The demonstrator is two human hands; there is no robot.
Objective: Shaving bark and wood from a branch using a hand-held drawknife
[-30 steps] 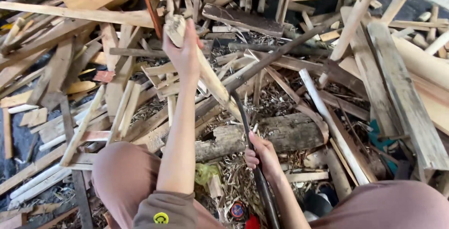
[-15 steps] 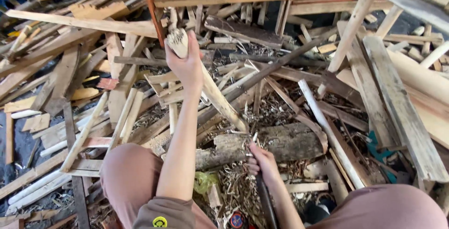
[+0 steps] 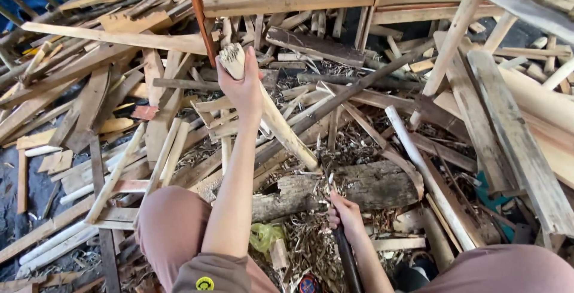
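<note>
1. Left hand (image 3: 242,87): clenched round the upper end of a pale wooden stick (image 3: 281,125), arm stretched forward. The stick's top end is frayed and splintered and stands just above the fist.
2. Wooden stick: slopes down and to the right from the left hand; its lower end rests on the top of a weathered log (image 3: 371,186).
3. Right hand (image 3: 345,215): gripped on the dark handle of a chopping tool (image 3: 345,251), close against the near face of the log. The blade itself is mostly hidden; only a small pale tip shows above the fist, so its shape cannot be told.
4. Log: lies crosswise on the ground between the person's knees (image 3: 173,227), bark rough and grey, with wood shavings (image 3: 311,245) heaped against its near side.
5. Surroundings: a dense litter of scrap planks (image 3: 119,39) and slats covers the ground on all sides. A reddish rod (image 3: 200,15) stands upright just behind the left hand. A broad grey board (image 3: 514,143) lies at the right. A crumpled yellow-green bag (image 3: 266,236) sits below the log, beside the left forearm.
</note>
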